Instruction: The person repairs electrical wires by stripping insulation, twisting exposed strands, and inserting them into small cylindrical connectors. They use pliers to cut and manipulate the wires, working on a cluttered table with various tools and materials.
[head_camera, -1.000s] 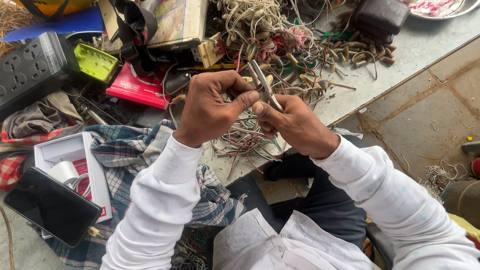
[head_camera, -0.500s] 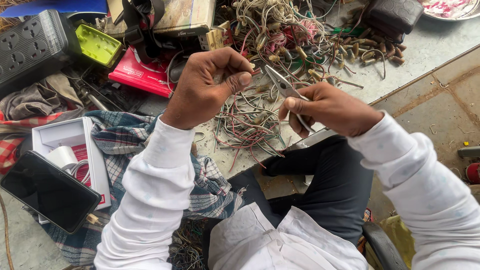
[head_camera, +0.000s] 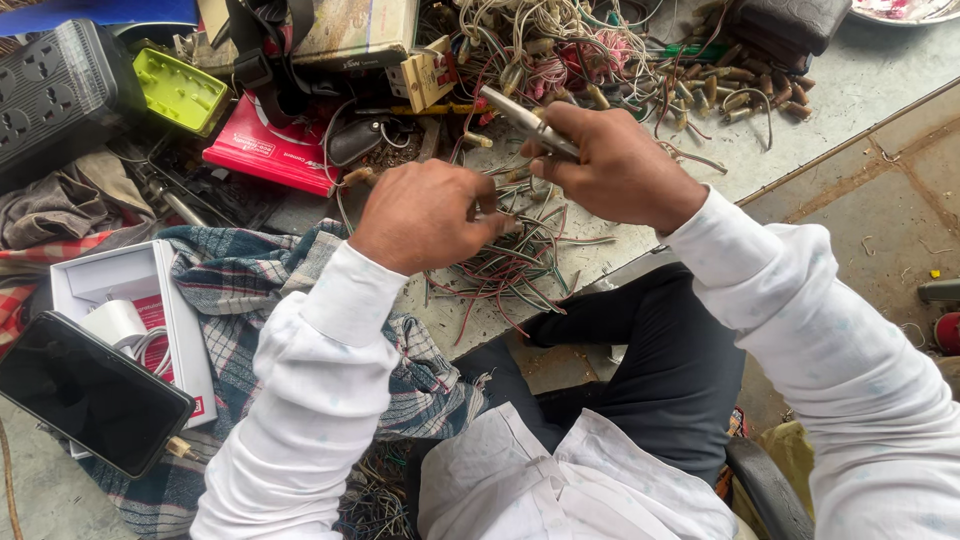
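Observation:
My right hand (head_camera: 615, 165) grips a metal plier-like tool (head_camera: 522, 118) whose jaws point up and left over a tangle of wires. My left hand (head_camera: 425, 215) is curled just left of it, its fingertips pinching thin wires from the loose bundle of coloured wires (head_camera: 515, 265) on the table edge. The two hands are close, nearly touching. Both arms wear white sleeves.
A dark phone (head_camera: 90, 392) lies on an open white box (head_camera: 130, 300) at the left, on a checked cloth (head_camera: 250, 300). A black power strip (head_camera: 50, 100), green tray (head_camera: 180, 92), red packet (head_camera: 268, 150) and a large wire heap (head_camera: 560, 45) crowd the back.
My left hand has dropped lower toward the wire bundle. My right hand has lifted with the tool and moved up and left, so the hands have closed together again.

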